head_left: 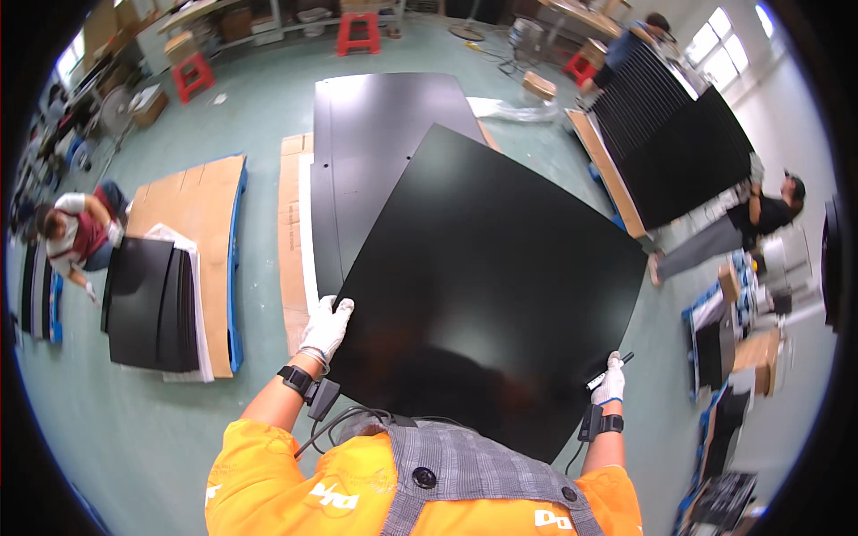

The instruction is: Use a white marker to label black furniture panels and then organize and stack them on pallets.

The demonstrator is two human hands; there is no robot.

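Note:
A large, flat black panel (492,277) with a glossy surface is held tilted in front of my body. My left hand (327,326), in a white glove, grips its left edge, with the fingers wrapped round it. At the right edge, my right hand (609,382), also gloved, is closed on the panel. A slim dark stick with a white part (597,381) is tucked in that same hand; its exact kind is unclear. Beyond the held panel lies a stack topped by a dark grey panel (389,112) with small holes, partly hidden behind it.
Cardboard (293,232) lies under the far stack. To the left, a person (76,228) crouches by black panels (147,304) on a cardboard-covered blue pallet (236,268). At right, two people handle ribbed black panels (661,134). Red stools (358,34) stand at the back.

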